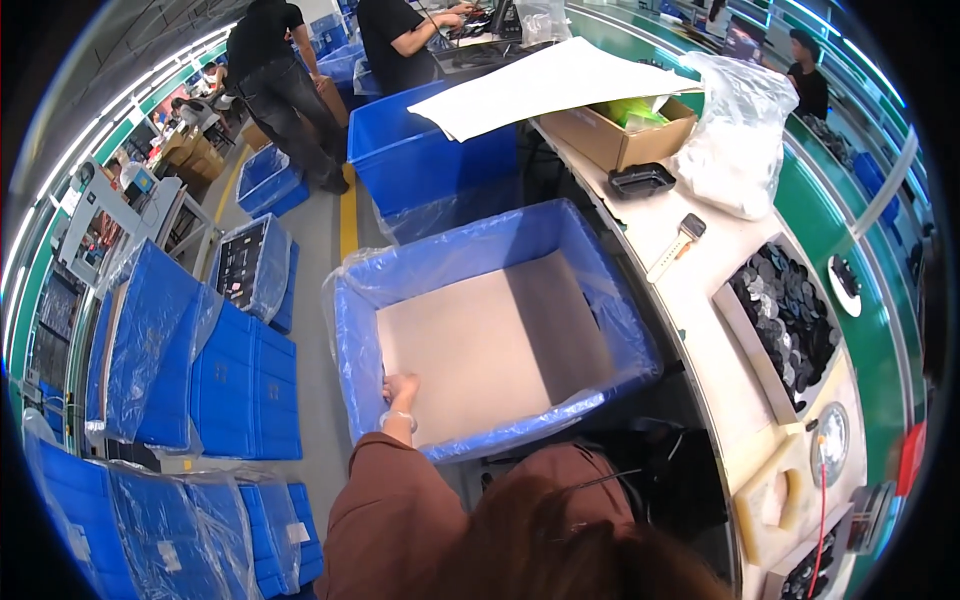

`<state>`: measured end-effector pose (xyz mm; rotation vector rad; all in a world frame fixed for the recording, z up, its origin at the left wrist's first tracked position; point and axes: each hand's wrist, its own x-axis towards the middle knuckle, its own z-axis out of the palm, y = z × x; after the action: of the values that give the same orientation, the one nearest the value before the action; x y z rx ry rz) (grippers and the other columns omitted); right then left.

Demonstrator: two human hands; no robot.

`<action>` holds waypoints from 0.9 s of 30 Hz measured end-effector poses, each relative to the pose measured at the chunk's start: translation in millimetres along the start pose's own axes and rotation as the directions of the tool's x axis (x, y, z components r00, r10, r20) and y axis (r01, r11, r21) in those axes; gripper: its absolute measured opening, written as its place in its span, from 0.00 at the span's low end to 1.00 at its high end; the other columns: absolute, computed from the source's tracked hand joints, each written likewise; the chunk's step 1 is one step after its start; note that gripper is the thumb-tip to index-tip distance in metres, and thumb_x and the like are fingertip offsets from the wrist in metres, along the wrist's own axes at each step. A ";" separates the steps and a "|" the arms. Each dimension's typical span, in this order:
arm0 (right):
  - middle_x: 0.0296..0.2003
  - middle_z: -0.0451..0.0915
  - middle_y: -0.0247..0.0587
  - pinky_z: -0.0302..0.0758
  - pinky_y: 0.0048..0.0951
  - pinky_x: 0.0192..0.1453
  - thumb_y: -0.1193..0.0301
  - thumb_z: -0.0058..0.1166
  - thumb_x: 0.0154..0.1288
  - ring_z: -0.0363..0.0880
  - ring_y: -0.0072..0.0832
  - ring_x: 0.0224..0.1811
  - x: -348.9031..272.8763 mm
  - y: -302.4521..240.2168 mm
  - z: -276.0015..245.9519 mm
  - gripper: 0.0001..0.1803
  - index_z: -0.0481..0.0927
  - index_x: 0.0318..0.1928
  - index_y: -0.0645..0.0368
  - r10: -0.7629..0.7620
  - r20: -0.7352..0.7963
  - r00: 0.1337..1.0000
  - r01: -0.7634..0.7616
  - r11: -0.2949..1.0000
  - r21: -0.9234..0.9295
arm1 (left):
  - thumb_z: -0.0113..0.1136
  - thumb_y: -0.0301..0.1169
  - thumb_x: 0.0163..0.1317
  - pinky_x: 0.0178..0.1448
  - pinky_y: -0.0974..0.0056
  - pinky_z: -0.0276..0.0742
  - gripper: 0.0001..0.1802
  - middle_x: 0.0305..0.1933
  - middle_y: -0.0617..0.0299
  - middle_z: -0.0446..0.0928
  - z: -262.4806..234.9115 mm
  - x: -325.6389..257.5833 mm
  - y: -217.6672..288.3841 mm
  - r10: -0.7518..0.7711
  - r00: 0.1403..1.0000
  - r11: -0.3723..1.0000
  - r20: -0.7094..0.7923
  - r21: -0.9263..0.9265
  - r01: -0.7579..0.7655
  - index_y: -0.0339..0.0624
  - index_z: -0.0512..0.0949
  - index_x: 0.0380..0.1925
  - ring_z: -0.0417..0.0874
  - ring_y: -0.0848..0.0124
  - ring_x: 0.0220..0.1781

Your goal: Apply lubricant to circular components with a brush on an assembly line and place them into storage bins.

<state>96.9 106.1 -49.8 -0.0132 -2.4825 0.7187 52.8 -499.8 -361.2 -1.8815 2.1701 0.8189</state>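
A large blue plastic bin (495, 428), lined with clear plastic film, stands right in front of me. Inside it lies a flat tan cardboard sheet (470, 340), its right part in shadow. My left hand (402, 388) reaches into the bin at the sheet's left edge, close to the bin wall. Its fingers are curled around that edge, and the fingertips are partly hidden. A band circles the wrist below a reddish-brown sleeve (385, 500). My right hand does not show.
A worktable (690, 345) on the right carries a tray of dark round pieces (785, 315), a watch (680, 245), a black tray (641, 180), an open carton (625, 150), a white sheet (560, 85) and a plastic bag (740, 130). Blue bins (245, 380) stack at left; people stand beyond.
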 end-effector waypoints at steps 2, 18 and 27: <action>0.44 0.71 0.44 0.61 0.27 0.55 0.70 0.61 0.45 0.67 0.32 0.48 -0.7 5.2 3.0 0.26 0.71 0.47 0.65 -0.023 -0.037 0.999 0.020 0.997 -0.070 | 0.57 0.47 0.43 0.66 0.56 0.48 0.51 0.63 0.40 0.49 10.9 4.2 7.2 -0.063 0.998 0.998 0.005 -0.009 0.063 0.22 0.44 0.57 0.49 0.52 0.65; 0.49 0.66 0.50 0.64 0.31 0.52 0.67 0.61 0.45 0.66 0.36 0.50 4.4 -0.7 7.4 0.31 0.67 0.50 0.68 -0.074 0.025 0.997 0.077 0.987 -0.143 | 0.60 0.47 0.42 0.64 0.58 0.52 0.46 0.58 0.45 0.56 -8.1 0.1 45.4 -0.151 0.988 0.985 0.002 -0.078 0.151 0.22 0.54 0.53 0.53 0.52 0.63; 0.31 0.72 0.48 0.70 0.23 0.35 0.73 0.49 0.57 0.71 0.32 0.31 -36.3 -35.3 -69.6 0.12 0.70 0.38 0.71 0.080 -0.457 0.886 -0.032 0.993 0.112 | 0.59 0.42 0.44 0.53 0.56 0.67 0.35 0.47 0.45 0.70 1.6 18.7 15.5 -0.038 0.928 0.998 -0.371 0.030 0.053 0.30 0.64 0.50 0.71 0.52 0.51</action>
<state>168.1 104.4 -1.5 -0.1972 -1.9942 0.7641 33.9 -514.4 -366.4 -2.2059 2.3125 0.4321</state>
